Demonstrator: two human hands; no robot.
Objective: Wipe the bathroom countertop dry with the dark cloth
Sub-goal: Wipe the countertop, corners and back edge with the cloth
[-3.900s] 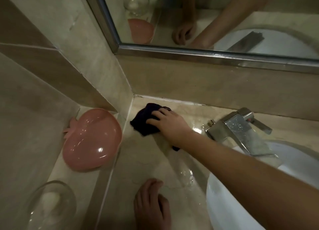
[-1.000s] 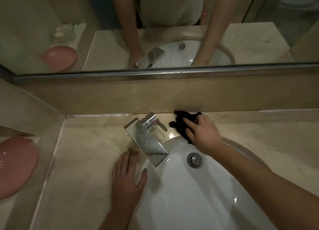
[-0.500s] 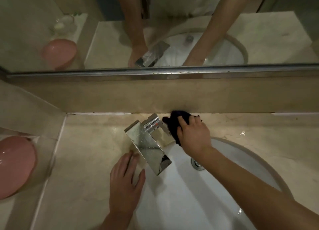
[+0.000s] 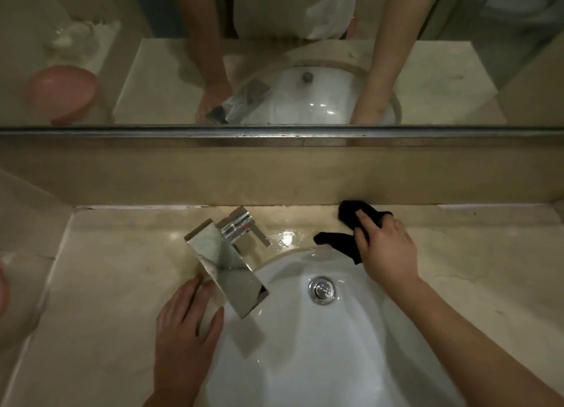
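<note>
Cloth [image 4: 351, 215] now sits at two o'clock of the faucet [image 4: 227, 257], moved rightward; your right hand [image 4: 386, 249] presses it with curled fingers (wet shine remains beside).

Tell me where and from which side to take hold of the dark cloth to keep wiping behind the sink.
Grip the dark cloth at its bunched middle, from above and the sink side, as the right hand does now. It lies crumpled against the backsplash, so the far side is blocked; a loose tail trails toward the faucet and would probably only drag.
</note>
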